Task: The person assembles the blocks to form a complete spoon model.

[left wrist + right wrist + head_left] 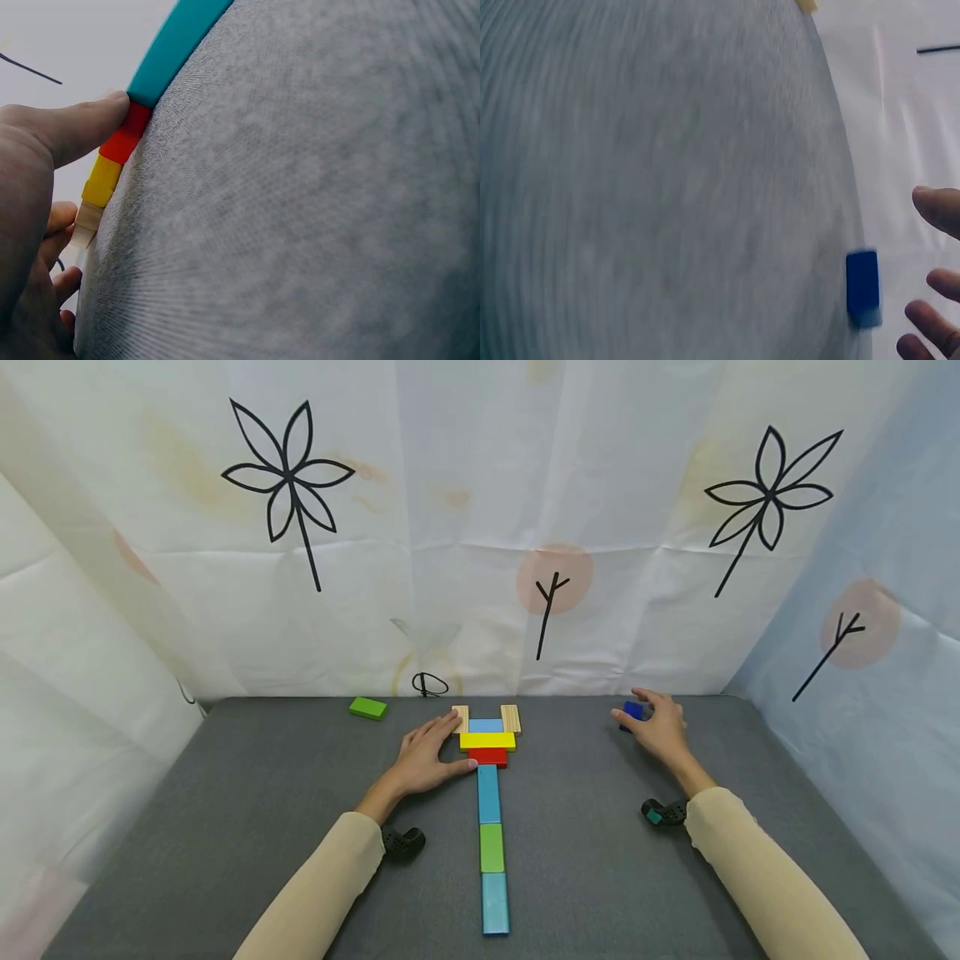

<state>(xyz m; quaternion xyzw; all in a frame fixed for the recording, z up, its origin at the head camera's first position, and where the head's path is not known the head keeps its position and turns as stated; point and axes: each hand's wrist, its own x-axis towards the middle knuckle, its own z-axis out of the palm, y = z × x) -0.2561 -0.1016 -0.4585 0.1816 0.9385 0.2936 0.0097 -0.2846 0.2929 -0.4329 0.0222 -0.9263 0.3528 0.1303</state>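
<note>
A row of flat blocks runs up the table's middle: teal [495, 903], green [491, 848] and light blue [488, 794]. Above it come a red block [491, 757], a yellow block [491, 742], a pale blue block [486, 725] and two wooden blocks [511, 719]. My left hand [429, 755] rests along their left side, fingers extended. Its thumb touches the red block [126, 135] near the teal one; a fingertip meets the left wooden block [89, 217]. At the right, my right hand [662, 727] spreads thumb and fingers around a dark blue block [863, 289], apparently without gripping it.
Another green block [368, 708] lies at the table's far left edge. White cloth walls [465, 635] with drawn plants close off the back and sides of the grey table [585, 877]. A dark camera mount sits on each wrist.
</note>
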